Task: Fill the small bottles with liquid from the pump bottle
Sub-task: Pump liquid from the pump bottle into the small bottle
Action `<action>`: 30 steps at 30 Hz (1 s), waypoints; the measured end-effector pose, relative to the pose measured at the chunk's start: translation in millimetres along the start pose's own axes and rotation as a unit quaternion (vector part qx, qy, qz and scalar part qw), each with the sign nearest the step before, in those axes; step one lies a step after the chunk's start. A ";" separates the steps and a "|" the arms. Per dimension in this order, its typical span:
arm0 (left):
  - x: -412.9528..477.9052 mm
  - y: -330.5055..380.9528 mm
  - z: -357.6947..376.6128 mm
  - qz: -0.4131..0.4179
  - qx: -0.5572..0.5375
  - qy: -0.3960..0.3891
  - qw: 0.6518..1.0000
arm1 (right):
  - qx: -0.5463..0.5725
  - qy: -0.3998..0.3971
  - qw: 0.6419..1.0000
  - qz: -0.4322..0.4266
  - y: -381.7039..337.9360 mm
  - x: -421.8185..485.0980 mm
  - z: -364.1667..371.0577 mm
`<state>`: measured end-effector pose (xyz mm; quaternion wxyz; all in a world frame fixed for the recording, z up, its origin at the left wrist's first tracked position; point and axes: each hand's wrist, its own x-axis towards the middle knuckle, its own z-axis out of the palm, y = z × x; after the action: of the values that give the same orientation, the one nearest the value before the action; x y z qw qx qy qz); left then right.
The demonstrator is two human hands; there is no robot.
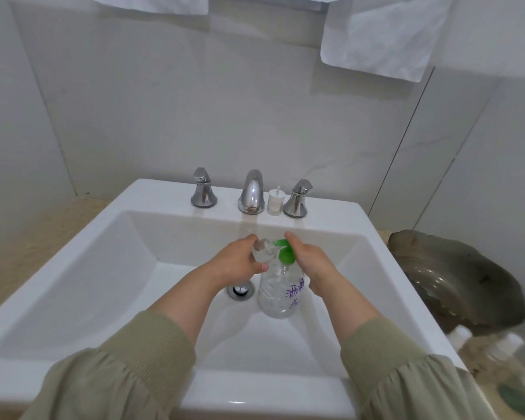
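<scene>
Sink (103, 237) spreads below the tap (250, 192), and both my hands work over it, straight in front of the tap; my left hand (240, 262) curls round a small bottle (262, 251), clear and tilted, held right up against the green pump head (285, 254); my right hand (311, 265) grips the pump bottle (278, 294) at its shoulder, one finger laid on top of the pump head; the pump bottle is upright, base down in the sink, in front of the tap and a little right of it, clear, with purple writing on its side; whether liquid is passing I cannot tell; the drain (240, 291) shows in front of the tap, just left of the pump bottle; a white cap (275, 201) stands just right of the tap, between it and the right handle (297, 198); the left handle (203, 192) sits left of the tap; white towels (376, 40) hang above the tap; a dark dish (455, 280) lies far right of it, beside the sink.
</scene>
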<state>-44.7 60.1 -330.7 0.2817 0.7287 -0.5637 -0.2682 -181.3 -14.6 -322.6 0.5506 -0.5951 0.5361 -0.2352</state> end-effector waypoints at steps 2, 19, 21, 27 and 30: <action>0.0 1.3 -1.4 0.005 0.000 0.008 1.000 | 0.003 0.010 1.000 -0.016 -0.2 1.1 0.1; -0.7 3.5 -0.9 0.005 -0.016 0.010 1.000 | 0.013 0.025 0.999 -0.029 -2.1 0.9 1.8; -0.6 4.3 -1.8 0.010 -0.025 0.017 1.000 | 0.024 0.036 0.998 -0.035 -4.7 0.4 2.0; -1.6 2.5 -0.5 0.005 -0.010 0.008 1.000 | 0.012 0.029 0.999 -0.020 -2.7 -0.9 3.6; -2.1 1.0 0.6 0.002 -0.006 0.004 1.000 | 0.001 0.031 0.999 -0.015 -1.7 -2.6 3.7</action>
<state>-46.3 61.9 -330.2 0.2886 0.7272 -0.5623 -0.2677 -178.3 -11.0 -321.3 0.5309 -0.5949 0.5434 -0.2626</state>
